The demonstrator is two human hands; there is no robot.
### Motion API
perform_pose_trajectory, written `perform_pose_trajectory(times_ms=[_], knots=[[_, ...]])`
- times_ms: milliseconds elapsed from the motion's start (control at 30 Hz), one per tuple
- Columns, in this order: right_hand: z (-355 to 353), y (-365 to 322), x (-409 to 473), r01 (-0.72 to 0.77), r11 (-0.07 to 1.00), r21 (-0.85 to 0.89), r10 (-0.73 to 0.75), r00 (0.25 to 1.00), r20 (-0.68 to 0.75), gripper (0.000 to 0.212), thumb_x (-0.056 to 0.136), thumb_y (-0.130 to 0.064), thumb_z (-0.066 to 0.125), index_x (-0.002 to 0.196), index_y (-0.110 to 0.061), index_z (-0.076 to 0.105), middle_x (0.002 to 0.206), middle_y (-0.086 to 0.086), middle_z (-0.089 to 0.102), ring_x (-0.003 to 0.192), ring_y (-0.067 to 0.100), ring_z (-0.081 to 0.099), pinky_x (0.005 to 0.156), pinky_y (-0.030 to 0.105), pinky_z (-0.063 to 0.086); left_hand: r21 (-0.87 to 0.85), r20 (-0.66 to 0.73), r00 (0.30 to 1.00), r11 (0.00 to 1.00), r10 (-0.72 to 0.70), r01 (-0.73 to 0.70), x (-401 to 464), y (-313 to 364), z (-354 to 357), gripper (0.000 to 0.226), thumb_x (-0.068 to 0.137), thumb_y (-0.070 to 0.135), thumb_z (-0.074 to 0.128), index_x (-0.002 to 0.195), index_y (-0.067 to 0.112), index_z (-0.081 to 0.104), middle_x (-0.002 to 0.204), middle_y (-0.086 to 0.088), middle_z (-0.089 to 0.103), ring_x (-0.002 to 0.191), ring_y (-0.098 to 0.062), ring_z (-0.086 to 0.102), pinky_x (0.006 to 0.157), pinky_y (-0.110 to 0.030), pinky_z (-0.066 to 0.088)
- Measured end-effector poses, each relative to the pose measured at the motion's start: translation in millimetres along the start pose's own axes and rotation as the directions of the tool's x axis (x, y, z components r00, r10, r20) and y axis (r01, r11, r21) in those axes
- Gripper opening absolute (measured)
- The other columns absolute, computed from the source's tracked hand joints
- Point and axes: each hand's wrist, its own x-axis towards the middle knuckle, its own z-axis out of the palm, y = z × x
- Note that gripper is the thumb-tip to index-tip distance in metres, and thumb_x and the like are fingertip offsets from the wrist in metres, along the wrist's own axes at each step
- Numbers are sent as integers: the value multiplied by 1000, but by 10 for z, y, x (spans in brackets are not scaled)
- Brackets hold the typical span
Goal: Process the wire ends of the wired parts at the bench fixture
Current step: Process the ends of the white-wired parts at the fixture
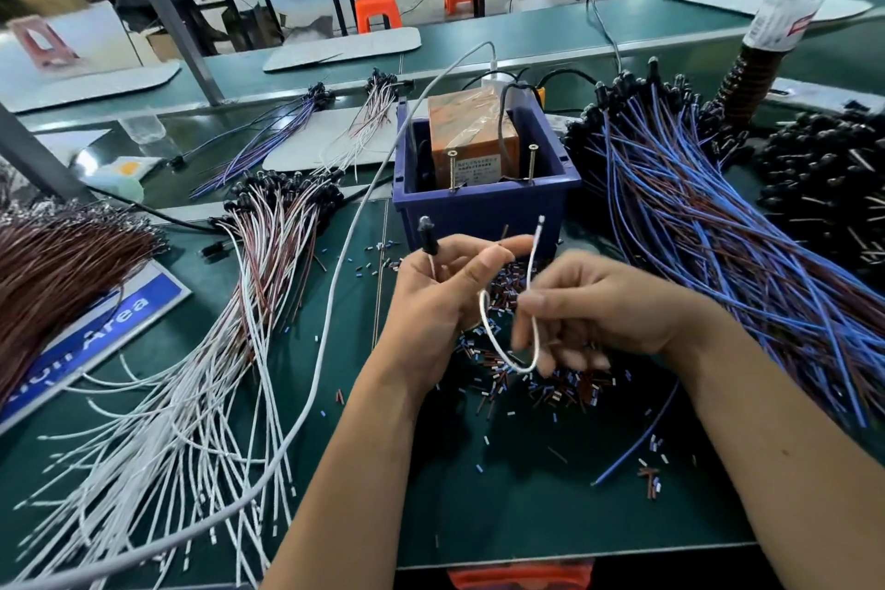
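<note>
My left hand [440, 292] grips a wired part just below its black head [427, 232], which points up. Its white wire [503, 350] loops down between my hands and rises again through the pinching fingers of my right hand [589, 311]. The wire's free end [540, 225] stands in front of the blue box fixture [483, 206], which holds an orange block and two upright screws. A brown wire tip shows above my left thumb. Cut insulation bits [550, 388] lie under my hands.
A pile of white-and-brown wired parts [230, 326] spreads at left, with brown wires [57, 273] farther left. Blue-and-brown wired parts [718, 254] lie at right, black parts [823, 177] beyond them. A white cable [335, 302] crosses the green mat. A water bottle [790, 0] stands at back right.
</note>
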Motion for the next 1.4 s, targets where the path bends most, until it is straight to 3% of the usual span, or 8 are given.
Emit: perform_pose_trajectory(times_ms=[100,333,467,700,967,1133,1233,1400], knots=[[64,16,63,-55,996,-69,55,999,-4,36,101,-33,59,92,-3,78,73,19,72,46,12,60,38,17,44,48,-2,998,997,-64,64,39,-23,93,9,92,16,72,84,17,76,113,-19,76,97,-32,76,79,-42,63],[-22,69,90,100,995,24,-90,959,-270,19,91,-33,75,88,-15,77,74,11,67,47,7,51,38,16,36,-7,-136,973,982,-186,187,130,-60,11,18,81,28,78,85,11,80,78,-10,74,69,-26,43,53,-31,23],[0,113,182,203,971,129,-136,906,-401,30,87,-37,77,99,-9,74,79,6,67,54,4,53,39,14,35,-168,-51,980,969,-194,183,132,-77,-17,15,87,19,71,79,9,78,73,-7,72,60,-19,67,56,-24,52],[78,121,275,260,961,93,-169,820,-546,27,90,-22,70,101,2,71,73,6,68,54,7,52,37,16,36,-263,39,974,938,-223,225,142,-123,-24,12,84,20,74,82,9,77,74,-6,71,66,-20,65,61,-25,54],[62,152,291,277,955,106,-166,797,-581,16,86,-26,75,94,-12,79,74,6,68,53,8,54,37,17,36,-185,30,969,951,-244,246,159,-181,-93,17,77,33,79,83,17,78,71,3,66,72,-15,28,70,-40,4],[78,148,279,290,951,111,-185,818,-545,15,87,-25,76,94,-12,78,74,3,70,55,6,54,38,16,37,-217,97,962,938,-253,269,118,-157,-90,16,83,28,75,86,13,76,71,1,66,53,-7,58,50,-14,45],[87,128,282,330,940,87,-214,769,-602,13,85,-22,76,90,-11,75,67,2,66,51,6,53,37,16,37,-189,48,968,949,-248,253,129,-191,-103,16,82,31,79,87,17,79,85,-3,76,65,-11,54,65,-24,41],[42,107,280,380,924,53,-214,625,-751,6,95,-10,70,90,-9,70,69,3,66,49,6,50,37,17,36,-94,-47,984,982,-170,165,132,-232,-111,24,87,24,75,94,2,78,86,-5,77,45,-2,31,42,-14,29]])
